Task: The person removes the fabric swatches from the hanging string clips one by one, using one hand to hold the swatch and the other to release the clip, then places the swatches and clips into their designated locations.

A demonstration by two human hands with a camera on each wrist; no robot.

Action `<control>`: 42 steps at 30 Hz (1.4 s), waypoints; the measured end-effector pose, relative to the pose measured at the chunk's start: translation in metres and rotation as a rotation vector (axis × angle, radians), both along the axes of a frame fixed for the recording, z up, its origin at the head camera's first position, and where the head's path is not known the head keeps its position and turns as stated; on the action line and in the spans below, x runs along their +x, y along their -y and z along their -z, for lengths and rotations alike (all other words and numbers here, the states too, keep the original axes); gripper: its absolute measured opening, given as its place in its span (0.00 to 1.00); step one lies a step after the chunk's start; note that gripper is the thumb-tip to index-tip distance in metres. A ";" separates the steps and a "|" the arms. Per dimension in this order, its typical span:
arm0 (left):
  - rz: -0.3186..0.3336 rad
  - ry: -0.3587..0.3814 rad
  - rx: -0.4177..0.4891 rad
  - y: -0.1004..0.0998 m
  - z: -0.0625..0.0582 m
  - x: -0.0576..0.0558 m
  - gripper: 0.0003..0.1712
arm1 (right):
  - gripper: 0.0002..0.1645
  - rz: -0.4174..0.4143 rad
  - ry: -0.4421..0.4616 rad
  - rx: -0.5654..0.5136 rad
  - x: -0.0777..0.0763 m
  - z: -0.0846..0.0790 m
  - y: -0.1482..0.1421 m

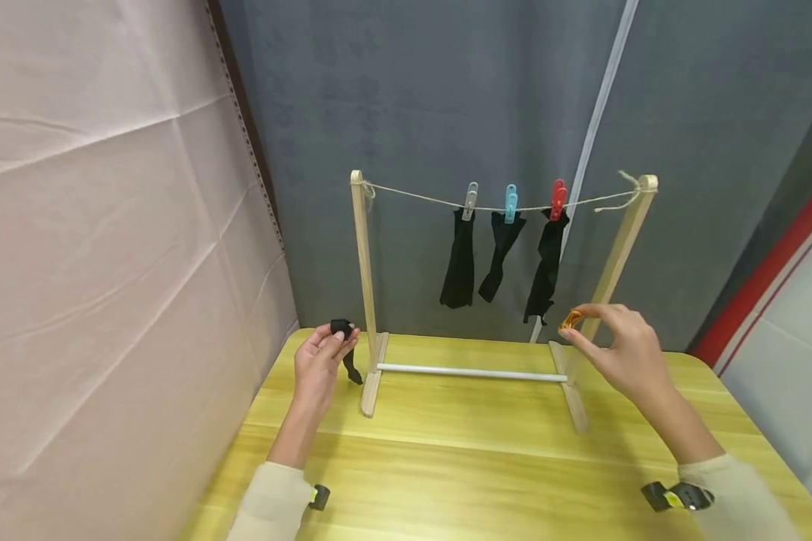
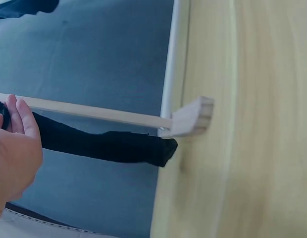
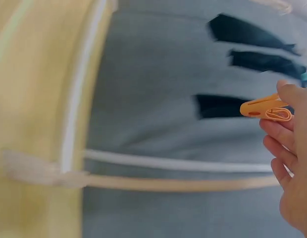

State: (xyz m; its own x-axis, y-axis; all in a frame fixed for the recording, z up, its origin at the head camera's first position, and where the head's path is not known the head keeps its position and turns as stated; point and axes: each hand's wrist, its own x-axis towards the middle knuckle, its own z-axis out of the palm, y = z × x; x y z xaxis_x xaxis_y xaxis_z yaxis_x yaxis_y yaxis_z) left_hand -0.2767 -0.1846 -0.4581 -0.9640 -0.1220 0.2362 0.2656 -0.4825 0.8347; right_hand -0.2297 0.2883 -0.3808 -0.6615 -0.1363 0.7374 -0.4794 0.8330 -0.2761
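Looking at a grey curtain (image 1: 413,113) behind a yellow table (image 1: 446,466), basically. Pinching a black cloth (image 2: 101,143) near its top with the left hand (image 1: 316,364), just a sliver open, dangling it right beside the wooden left post (image 1: 364,255). Spotting three more black cloths (image 1: 503,252) on the string (image 1: 419,197), under a grey peg (image 1: 470,201), blue peg (image 1: 510,203) and red peg (image 1: 558,199). Also pinching an orange clothespin (image 3: 262,108) with the right hand (image 1: 625,349), near the right post (image 1: 619,248), loosely bending the other fingers (image 3: 282,148).
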 end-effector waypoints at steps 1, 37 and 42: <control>0.006 0.004 -0.005 0.002 0.002 0.001 0.06 | 0.24 0.005 0.026 0.005 -0.001 0.009 -0.003; 0.226 0.380 -0.923 0.096 0.027 0.068 0.19 | 0.24 0.142 0.308 0.083 0.007 0.142 -0.105; 0.274 0.392 -1.023 0.105 0.030 0.078 0.20 | 0.23 0.160 0.337 0.131 0.008 0.149 -0.112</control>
State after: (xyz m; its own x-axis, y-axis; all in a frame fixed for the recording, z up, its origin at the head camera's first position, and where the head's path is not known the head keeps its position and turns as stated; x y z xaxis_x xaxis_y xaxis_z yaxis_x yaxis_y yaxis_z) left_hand -0.1985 -0.2893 -0.4881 -0.9582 0.1820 -0.2207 -0.1112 0.4736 0.8737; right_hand -0.2222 0.4006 -0.5297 -0.8842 -0.0903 0.4583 -0.2413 0.9284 -0.2826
